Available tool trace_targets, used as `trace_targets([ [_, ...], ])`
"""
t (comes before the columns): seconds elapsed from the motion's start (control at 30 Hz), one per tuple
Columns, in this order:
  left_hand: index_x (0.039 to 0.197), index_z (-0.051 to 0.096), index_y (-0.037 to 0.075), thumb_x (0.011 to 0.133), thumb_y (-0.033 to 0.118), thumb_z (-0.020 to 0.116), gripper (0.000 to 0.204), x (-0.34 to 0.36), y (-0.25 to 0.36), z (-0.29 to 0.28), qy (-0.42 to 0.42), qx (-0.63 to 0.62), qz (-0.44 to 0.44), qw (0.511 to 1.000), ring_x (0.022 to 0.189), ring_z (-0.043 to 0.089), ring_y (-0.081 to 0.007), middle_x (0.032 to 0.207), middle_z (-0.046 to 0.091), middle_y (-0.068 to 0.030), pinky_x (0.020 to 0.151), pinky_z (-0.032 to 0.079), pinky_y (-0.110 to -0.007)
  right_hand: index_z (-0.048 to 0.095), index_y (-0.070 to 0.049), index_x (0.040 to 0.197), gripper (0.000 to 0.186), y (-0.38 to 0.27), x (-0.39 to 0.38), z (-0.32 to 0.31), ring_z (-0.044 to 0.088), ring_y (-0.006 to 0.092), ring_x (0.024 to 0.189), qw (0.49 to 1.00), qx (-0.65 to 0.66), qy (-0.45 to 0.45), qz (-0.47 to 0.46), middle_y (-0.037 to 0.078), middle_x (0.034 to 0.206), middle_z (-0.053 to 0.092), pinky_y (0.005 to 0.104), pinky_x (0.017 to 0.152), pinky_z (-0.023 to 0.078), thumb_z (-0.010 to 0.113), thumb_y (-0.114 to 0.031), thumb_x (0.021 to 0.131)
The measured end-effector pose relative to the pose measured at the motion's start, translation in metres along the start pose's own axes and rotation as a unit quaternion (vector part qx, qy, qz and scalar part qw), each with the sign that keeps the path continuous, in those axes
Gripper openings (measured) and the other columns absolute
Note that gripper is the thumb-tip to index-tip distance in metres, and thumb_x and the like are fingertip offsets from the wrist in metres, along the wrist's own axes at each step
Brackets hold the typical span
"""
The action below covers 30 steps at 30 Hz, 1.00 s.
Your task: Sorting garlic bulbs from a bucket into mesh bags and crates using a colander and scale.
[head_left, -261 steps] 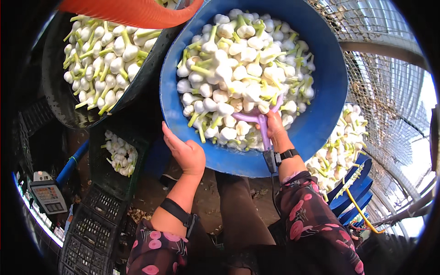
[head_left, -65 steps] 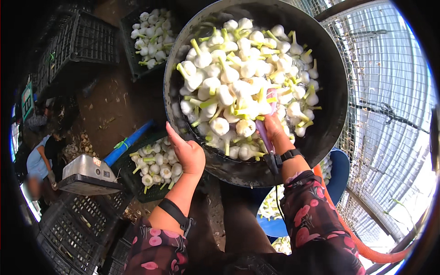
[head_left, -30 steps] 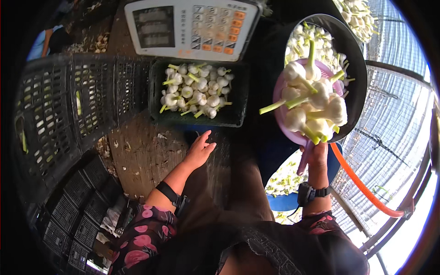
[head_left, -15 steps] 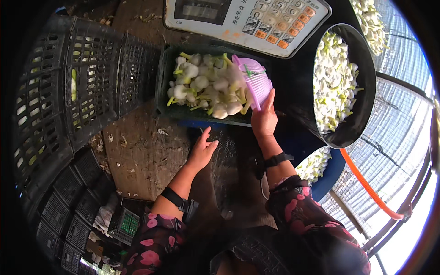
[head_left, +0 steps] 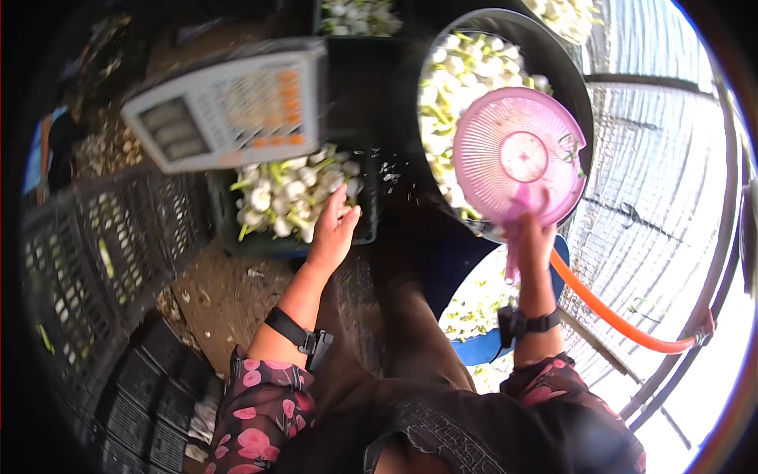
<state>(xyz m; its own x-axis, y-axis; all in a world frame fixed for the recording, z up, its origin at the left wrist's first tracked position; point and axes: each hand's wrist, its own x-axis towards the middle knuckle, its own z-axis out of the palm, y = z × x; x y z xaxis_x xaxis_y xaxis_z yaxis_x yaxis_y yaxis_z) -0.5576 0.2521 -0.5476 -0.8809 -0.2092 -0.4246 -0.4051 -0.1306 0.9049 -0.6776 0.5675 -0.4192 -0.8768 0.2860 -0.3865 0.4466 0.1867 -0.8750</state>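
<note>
My right hand (head_left: 535, 237) grips the handle of a pink plastic colander (head_left: 489, 162). Its round ribbed underside faces up, over a wide black tub (head_left: 583, 91) full of small white bulbs (head_left: 439, 118) with green stems, partly covering them. On the left, my left hand (head_left: 330, 233) has its fingers stretched out, holding nothing, at the near right part of a dark green crate (head_left: 264, 247). More white bulbs (head_left: 276, 201) with green stems fill that crate; whether my fingertips touch them I cannot tell. A white digital scale (head_left: 205, 107), blurred, hides the crate's far edge.
Tall black slatted crates (head_left: 110, 229) stand at the left, with black crates (head_left: 146, 403) stacked below. Between my knees and the mesh wall sits a blue tub (head_left: 482, 347) of bulbs. An orange hose (head_left: 620, 316) curves at the right. Another bulb-filled crate (head_left: 359, 17) is at the far end.
My right hand has carried the colander from the crate rightward to over the black tub and turned it underside up. My left hand has moved up to the crate's bulbs. The view has shifted right.
</note>
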Motion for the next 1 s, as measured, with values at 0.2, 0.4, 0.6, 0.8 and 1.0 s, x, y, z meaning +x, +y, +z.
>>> trace_targets([
  [0.2, 0.143, 0.027, -0.001, 0.094, 0.031, 0.056, 0.065, 0.075, 0.065, 0.09, 0.059, 0.09, 0.048, 0.993, 0.131, 0.037, -0.0353, 0.142, 0.035, -0.0243, 0.109, 0.029, -0.042, 0.022, -0.003, 0.142, 0.071, 0.044, 0.139, -0.092, 0.063, 0.0475, 0.077, 0.785, -0.603, 0.136, 0.035, 0.032, 0.093, 0.063, 0.0518, 0.076, 0.05, 0.051, -0.016, 0.078],
  [0.4, 0.144, 0.019, -0.003, 0.093, 0.02, 0.052, 0.065, 0.13, 0.068, 0.166, 0.15, 0.188, 0.084, 0.967, 0.132, 0.032, -0.0413, 0.144, 0.029, -0.0286, 0.109, 0.027, -0.045, 0.048, -0.007, 0.126, 0.048, 0.131, 0.203, -0.069, 0.064, 0.0283, 0.059, 0.927, -0.342, -0.02, 0.153, 0.019, 0.087, 0.066, 0.038, 0.041, 0.049, 0.055, -0.012, 0.079],
  [0.6, 0.144, 0.013, -0.006, 0.084, -0.003, 0.047, 0.069, 0.13, 0.064, 0.186, 0.216, 0.328, 0.094, 0.915, 0.133, 0.029, -0.0461, 0.142, 0.027, -0.034, 0.11, 0.024, -0.047, 0.06, -0.001, 0.105, 0.028, 0.244, 0.238, -0.024, 0.06, 0.0213, 0.06, 0.947, -0.192, -0.154, 0.209, 0.011, 0.076, 0.063, 0.0355, 0.049, 0.049, 0.055, -0.009, 0.079],
  [0.8, 0.145, 0.009, -0.005, 0.083, -0.007, 0.044, 0.072, 0.13, 0.069, 0.184, 0.191, 0.37, 0.074, 0.906, 0.134, 0.026, -0.0461, 0.143, 0.023, -0.034, 0.111, 0.023, -0.047, 0.058, 0.005, 0.108, 0.029, 0.251, 0.223, 0.041, 0.065, 0.0259, 0.076, 0.925, 0.05, -0.102, 0.363, 0.016, 0.094, 0.065, 0.0379, 0.066, 0.055, 0.061, -0.009, 0.082],
  [1.0, 0.145, 0.008, -0.004, 0.082, -0.007, 0.043, 0.073, 0.13, 0.07, 0.183, 0.19, 0.375, 0.064, 0.905, 0.131, 0.028, -0.0483, 0.141, 0.024, -0.036, 0.11, 0.026, -0.048, 0.054, 0.007, 0.118, 0.039, 0.187, 0.209, 0.049, 0.065, 0.0248, 0.091, 0.913, 0.233, -0.192, 0.274, 0.015, 0.106, 0.064, 0.0362, 0.079, 0.053, 0.059, 0.002, 0.08],
])
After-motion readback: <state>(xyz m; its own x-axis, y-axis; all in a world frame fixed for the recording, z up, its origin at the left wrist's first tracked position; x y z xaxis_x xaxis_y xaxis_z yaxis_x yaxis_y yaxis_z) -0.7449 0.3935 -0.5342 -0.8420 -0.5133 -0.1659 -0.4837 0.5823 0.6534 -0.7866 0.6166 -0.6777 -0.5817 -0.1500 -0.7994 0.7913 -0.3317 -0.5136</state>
